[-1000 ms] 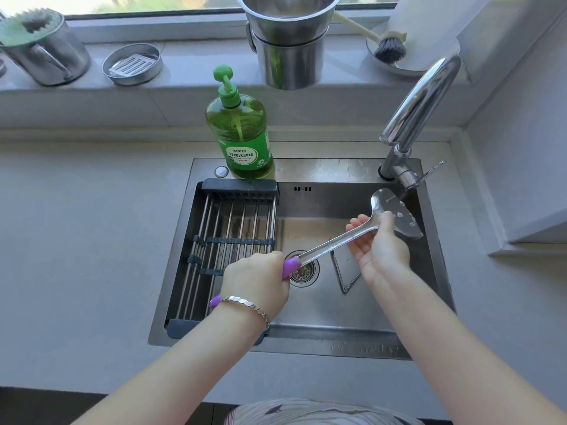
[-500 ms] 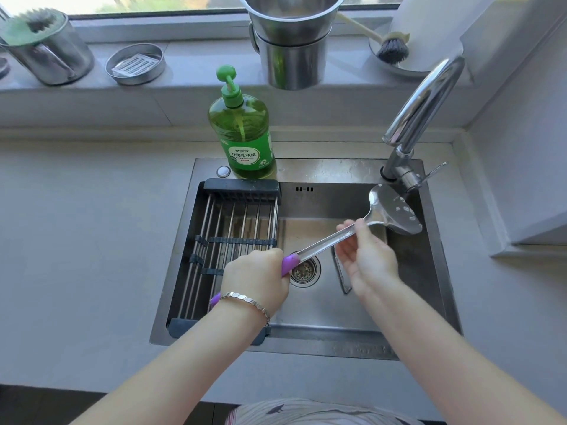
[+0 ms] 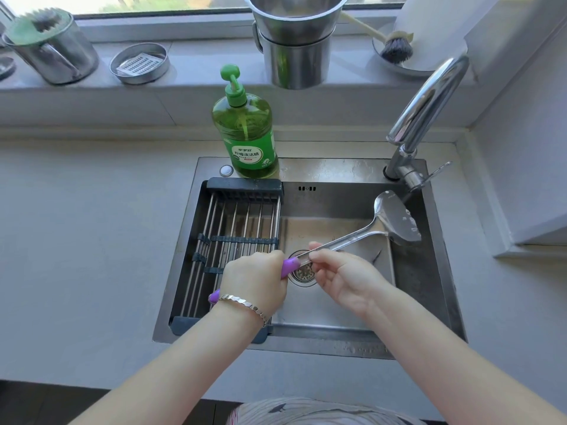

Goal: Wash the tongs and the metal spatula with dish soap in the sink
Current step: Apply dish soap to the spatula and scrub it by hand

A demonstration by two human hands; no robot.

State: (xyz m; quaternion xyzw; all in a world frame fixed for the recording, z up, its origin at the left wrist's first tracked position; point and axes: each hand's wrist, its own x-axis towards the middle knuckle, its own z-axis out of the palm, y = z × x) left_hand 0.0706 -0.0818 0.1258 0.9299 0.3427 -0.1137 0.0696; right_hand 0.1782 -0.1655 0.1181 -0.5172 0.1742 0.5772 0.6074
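A metal spatula point(image 3: 395, 219) with a slotted blade and a purple handle is held over the steel sink point(image 3: 337, 305), blade pointing up to the right. My left hand point(image 3: 254, 280) is closed around the purple handle. My right hand point(image 3: 343, 271) pinches the metal shaft just beyond the handle, above the drain point(image 3: 303, 273). A thin metal piece point(image 3: 376, 256), possibly the tongs, lies on the sink floor, mostly hidden behind my right hand. The green dish soap bottle point(image 3: 245, 130) stands on the sink's back rim.
A black-framed wire drying rack point(image 3: 236, 234) fills the sink's left part. The chrome faucet point(image 3: 426, 115) arches over the back right corner. On the window sill stand stacked steel pots point(image 3: 294, 35), a small round tin point(image 3: 139, 63), a metal container point(image 3: 52, 46) and a dish brush point(image 3: 394, 47).
My right hand has slid down the spatula's shaft from near the blade to just beside the purple handle. The left hand keeps its hold and the spatula stays in place.
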